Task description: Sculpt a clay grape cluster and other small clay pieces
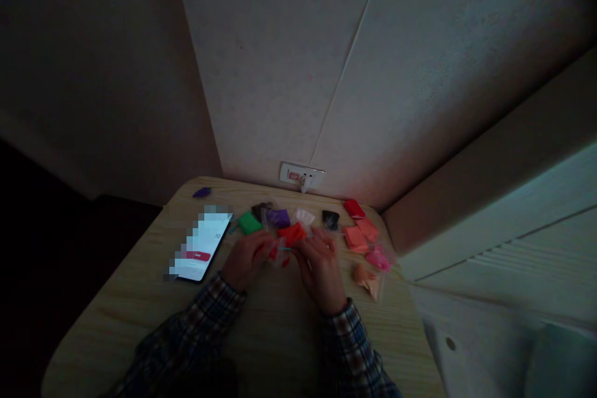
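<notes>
My left hand [246, 259] is closed on a small clear plastic bag [276, 251] with something red in it, probably soft clay. Facing it, my right hand [321, 267] pinches a thin light-blue stick [286, 249], whose tip reaches to the bag. A small red piece [285, 263] shows just below the bag; whether it rests on the table or is held, I cannot tell. Just beyond my fingers lies an orange-red packet [293, 234]. Around it are a green packet [250, 222], a purple packet [278, 218], a white packet [305, 217] and a black packet [331, 219].
A lit phone [205, 245] lies on the wooden table [140, 298] at left, with a small purple shape [202, 192] beyond it. Red [354, 208], coral [356, 239], pink [379, 258] and peach [366, 280] packets lie at right. A wall socket [301, 175] holds a plug.
</notes>
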Available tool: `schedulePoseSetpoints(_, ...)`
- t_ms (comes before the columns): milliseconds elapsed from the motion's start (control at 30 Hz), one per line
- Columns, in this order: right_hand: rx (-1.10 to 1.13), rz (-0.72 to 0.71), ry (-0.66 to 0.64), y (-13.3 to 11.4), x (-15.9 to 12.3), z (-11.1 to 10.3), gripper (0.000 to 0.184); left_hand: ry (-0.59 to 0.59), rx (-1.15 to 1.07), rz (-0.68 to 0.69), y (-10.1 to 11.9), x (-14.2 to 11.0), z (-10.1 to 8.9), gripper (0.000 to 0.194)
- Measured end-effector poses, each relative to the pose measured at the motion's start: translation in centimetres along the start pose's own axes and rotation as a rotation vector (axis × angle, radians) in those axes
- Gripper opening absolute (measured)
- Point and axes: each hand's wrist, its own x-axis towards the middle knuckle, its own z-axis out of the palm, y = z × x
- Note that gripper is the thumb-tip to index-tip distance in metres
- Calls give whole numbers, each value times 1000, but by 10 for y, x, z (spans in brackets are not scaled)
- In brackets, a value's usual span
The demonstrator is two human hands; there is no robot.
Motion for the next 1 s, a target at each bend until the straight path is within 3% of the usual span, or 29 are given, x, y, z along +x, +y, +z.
schedulePoseSetpoints(233,25,44,-91,-4,-1,6,18,46,70,-100,-3,0,4,39)
schedulePoseSetpoints(600,453,182,-175,-12,1,10,17,151,-108,-145,0,-4,3,47)
schedulePoseSetpoints(833,734,213,-221,-10,1,11,33,45,-322,-145,6,-4,4,55)
schedulePoseSetpoints(1000,944,233,-322,-11,2,8,41,22,-309,-115,6,-5,4,57)
